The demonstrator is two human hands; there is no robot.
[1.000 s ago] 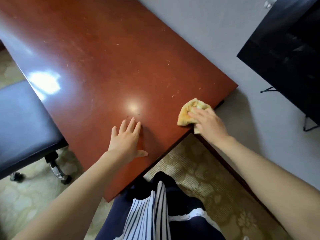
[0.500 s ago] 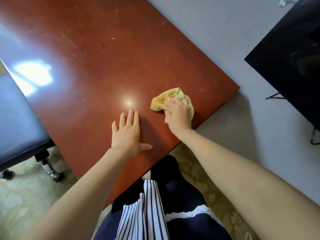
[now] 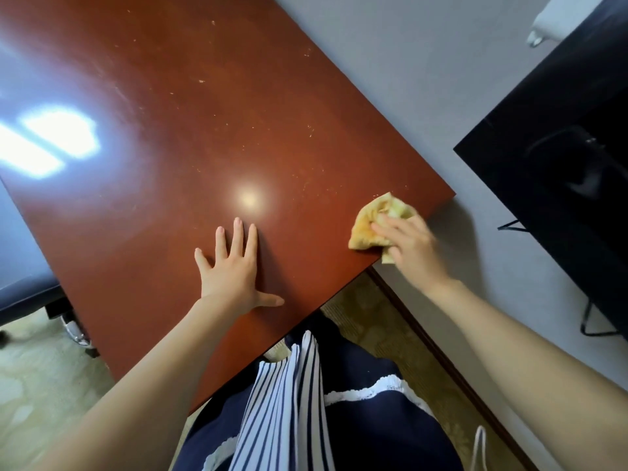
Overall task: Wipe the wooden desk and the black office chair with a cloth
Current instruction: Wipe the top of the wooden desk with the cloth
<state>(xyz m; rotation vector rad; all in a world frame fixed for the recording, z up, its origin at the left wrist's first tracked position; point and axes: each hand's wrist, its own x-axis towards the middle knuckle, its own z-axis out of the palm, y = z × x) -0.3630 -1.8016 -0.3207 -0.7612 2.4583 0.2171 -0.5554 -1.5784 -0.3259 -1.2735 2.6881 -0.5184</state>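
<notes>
I am leaning over a glossy reddish-brown wooden desk (image 3: 210, 137), and its top is catching a bright window glare at the left and a small round light spot near my fingers. Pale specks and faint smears are showing across the far and right parts of the top. A grey wall (image 3: 390, 79) is running along the desk's far-right edge, and a black flat screen (image 3: 557, 158) is hanging or standing against it to the right, with thin dark cables trailing below. At the left, the dark seat of the black office chair (image 3: 23, 266) is sitting just beside the desk's left edge, its base partly hidden. A patterned beige carpet (image 3: 44, 385) is lying under everything.

My left hand (image 3: 231, 270) is resting flat on the desk, fingers straight and spread, thumb pointing out toward the near edge. My right hand (image 3: 411, 246) is blurred, pressing the crumpled yellow cloth (image 3: 367, 226) onto the desk at its near-right corner; my fingers are lying over the cloth, and a bit of it is hanging past the edge. I cannot tell whether they are curling round it.

The stretch of desk between my two hands is lying bare, and the large far-left area is lying open too.
</notes>
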